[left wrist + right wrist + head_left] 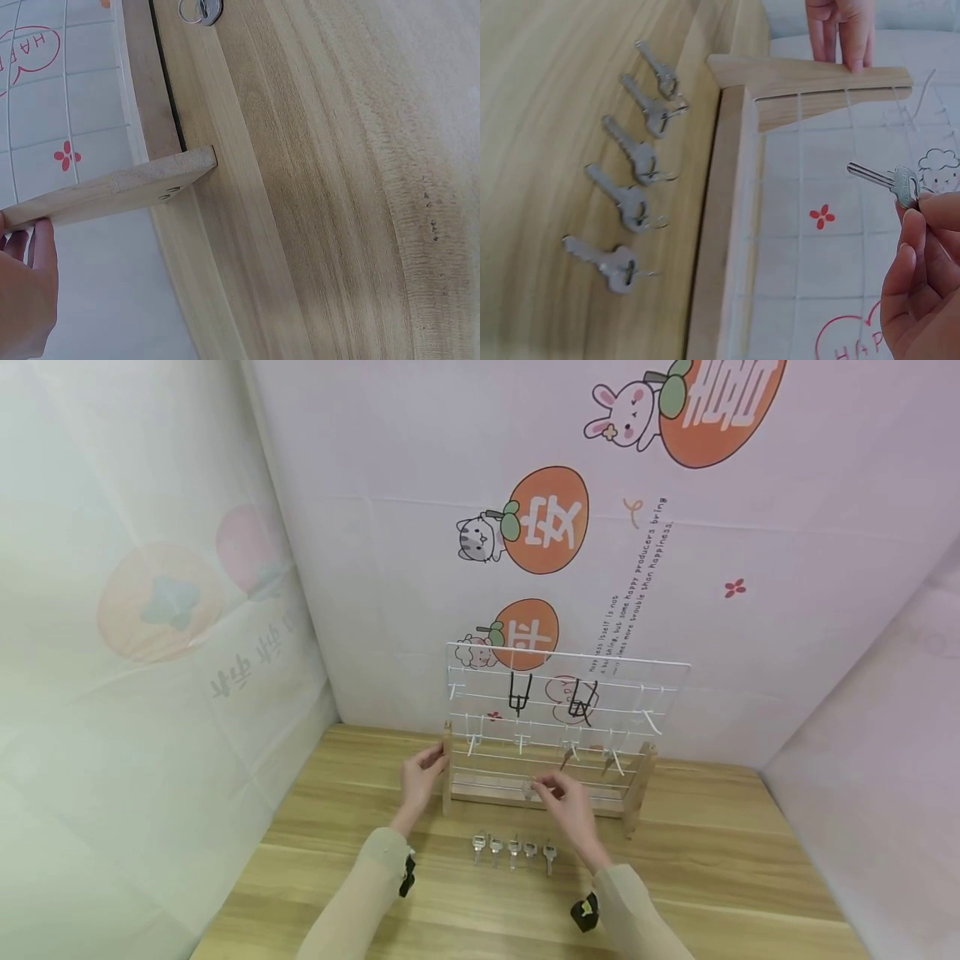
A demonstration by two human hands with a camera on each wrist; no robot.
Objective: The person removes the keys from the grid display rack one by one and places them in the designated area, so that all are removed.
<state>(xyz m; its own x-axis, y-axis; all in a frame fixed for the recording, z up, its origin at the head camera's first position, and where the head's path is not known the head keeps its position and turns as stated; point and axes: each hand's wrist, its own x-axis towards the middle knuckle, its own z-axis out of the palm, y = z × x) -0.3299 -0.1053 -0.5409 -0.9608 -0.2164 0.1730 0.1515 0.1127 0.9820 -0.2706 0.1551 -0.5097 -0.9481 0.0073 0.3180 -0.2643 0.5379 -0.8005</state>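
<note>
A white wire rack [570,656] with wooden side posts stands on the table. My left hand [420,777] grips the left wooden post [150,184] between thumb and fingers. In the right wrist view, my right hand [930,281] pinches a silver key [906,186] near its head, its blade pointing away from the fingers. In the head view this hand [570,810] is in front of the rack's lower wires. Several loose keys [513,846] lie in a row on the table before the rack, each with a small ring.
White hooks [474,743] and two black hooks [519,697] are fixed on the wires. What look like keys [567,757] hang from hooks at the right. A wooden base bar [495,791] joins the posts. Printed cloth walls [390,568] enclose the table.
</note>
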